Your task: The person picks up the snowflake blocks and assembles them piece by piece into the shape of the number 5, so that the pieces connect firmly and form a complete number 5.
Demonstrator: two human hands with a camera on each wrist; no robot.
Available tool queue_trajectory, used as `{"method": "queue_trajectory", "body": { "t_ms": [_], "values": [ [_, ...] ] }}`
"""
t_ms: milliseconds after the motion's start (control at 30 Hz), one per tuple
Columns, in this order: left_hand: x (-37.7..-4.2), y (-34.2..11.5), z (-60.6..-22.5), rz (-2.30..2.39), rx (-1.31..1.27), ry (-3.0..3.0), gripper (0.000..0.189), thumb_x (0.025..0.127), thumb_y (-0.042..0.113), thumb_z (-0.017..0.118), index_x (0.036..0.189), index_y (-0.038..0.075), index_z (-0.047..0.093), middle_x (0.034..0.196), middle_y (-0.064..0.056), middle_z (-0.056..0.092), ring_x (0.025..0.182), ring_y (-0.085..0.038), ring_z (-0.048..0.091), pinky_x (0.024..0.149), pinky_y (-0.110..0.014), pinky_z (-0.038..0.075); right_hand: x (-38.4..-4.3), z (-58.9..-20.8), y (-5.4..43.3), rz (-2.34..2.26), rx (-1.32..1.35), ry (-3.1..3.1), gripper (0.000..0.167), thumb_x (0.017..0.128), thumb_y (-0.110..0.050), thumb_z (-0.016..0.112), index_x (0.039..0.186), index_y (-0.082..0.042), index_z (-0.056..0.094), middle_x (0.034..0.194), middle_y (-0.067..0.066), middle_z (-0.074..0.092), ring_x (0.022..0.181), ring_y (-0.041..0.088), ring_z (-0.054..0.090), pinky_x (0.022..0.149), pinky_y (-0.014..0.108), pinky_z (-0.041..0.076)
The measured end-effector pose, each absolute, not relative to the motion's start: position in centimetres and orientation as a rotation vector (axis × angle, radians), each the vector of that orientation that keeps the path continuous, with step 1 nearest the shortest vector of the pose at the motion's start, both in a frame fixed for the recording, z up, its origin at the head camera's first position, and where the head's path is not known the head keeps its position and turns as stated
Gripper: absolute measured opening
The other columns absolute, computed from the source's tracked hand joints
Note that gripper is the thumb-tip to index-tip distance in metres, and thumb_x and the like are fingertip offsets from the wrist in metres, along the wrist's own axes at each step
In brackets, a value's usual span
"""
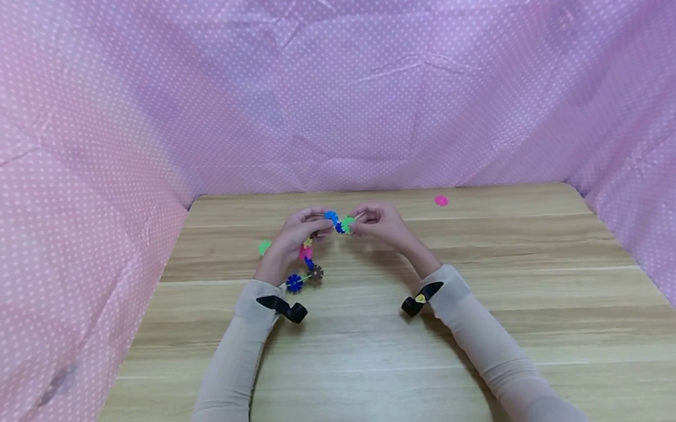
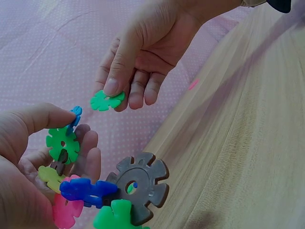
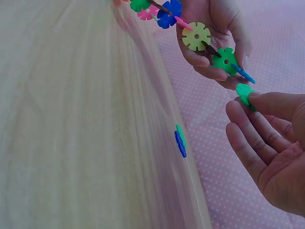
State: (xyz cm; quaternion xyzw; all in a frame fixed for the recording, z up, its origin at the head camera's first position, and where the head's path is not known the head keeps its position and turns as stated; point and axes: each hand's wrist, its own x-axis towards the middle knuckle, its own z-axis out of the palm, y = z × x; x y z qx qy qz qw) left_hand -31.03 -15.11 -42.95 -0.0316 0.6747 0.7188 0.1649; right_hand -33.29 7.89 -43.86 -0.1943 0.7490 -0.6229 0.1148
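My left hand (image 1: 294,234) pinches a light blue notched disc (image 2: 75,119) at the end of a chain of snowflake discs. Slotted into it is a green disc (image 2: 63,144), followed by brown, yellow (image 3: 196,36), pink and dark blue ones. The chain hangs below the palm, past a large grey-brown disc (image 2: 143,183), to a dark blue disc (image 1: 294,283) by the left wrist. Between thumb and fingertips, my right hand (image 1: 383,224) holds a loose green disc (image 2: 107,101). A small gap separates it from the light blue disc.
A dark blue disc (image 3: 180,144) and a green one (image 3: 179,130) lie on the wooden table (image 1: 347,365) beyond the hands. Farther right is a pink disc (image 1: 441,201); another green disc (image 1: 265,248) lies left of the left hand. Pink dotted cloth (image 1: 331,95) surrounds the table.
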Motion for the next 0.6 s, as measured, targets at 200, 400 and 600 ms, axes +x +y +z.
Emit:
{"method": "queue_trajectory", "body": {
  "t_ms": [200, 400, 600],
  "values": [
    [-31.03, -15.0, -43.05, 2.071, -0.088, 1.916, 0.024, 0.098, 0.008, 0.067, 0.121, 0.006, 0.061, 0.094, 0.005, 0.072, 0.114, -0.033, 0.066, 0.108, -0.049, 0.048, -33.07, -43.83, 7.6, -1.837, -0.58, 2.191, 0.019, 0.091, 0.001, 0.072, 0.109, 0.007, 0.067, 0.095, 0.02, 0.075, 0.088, 0.041, 0.073, 0.085, 0.052, 0.062],
    [-31.15, -14.82, -43.14, 2.069, -0.121, 1.924, 0.025, 0.098, 0.008, 0.066, 0.122, 0.008, 0.06, 0.095, 0.006, 0.07, 0.103, -0.023, 0.069, 0.102, -0.043, 0.053, -33.01, -43.99, 7.38, -1.83, -0.611, 2.219, 0.018, 0.093, 0.0, 0.071, 0.107, 0.009, 0.066, 0.099, 0.027, 0.072, 0.079, 0.018, 0.073, 0.084, 0.052, 0.061],
    [-31.13, -14.66, -43.36, 2.053, -0.123, 1.932, 0.04, 0.099, 0.009, 0.066, 0.138, 0.005, 0.058, 0.1, 0.005, 0.069, 0.116, -0.032, 0.065, 0.099, -0.041, 0.057, -32.83, -43.92, 7.25, -1.824, -0.634, 2.252, 0.018, 0.094, -0.001, 0.07, 0.107, 0.01, 0.065, 0.102, 0.033, 0.069, 0.088, 0.038, 0.072, 0.08, 0.041, 0.064]
  ]
}}
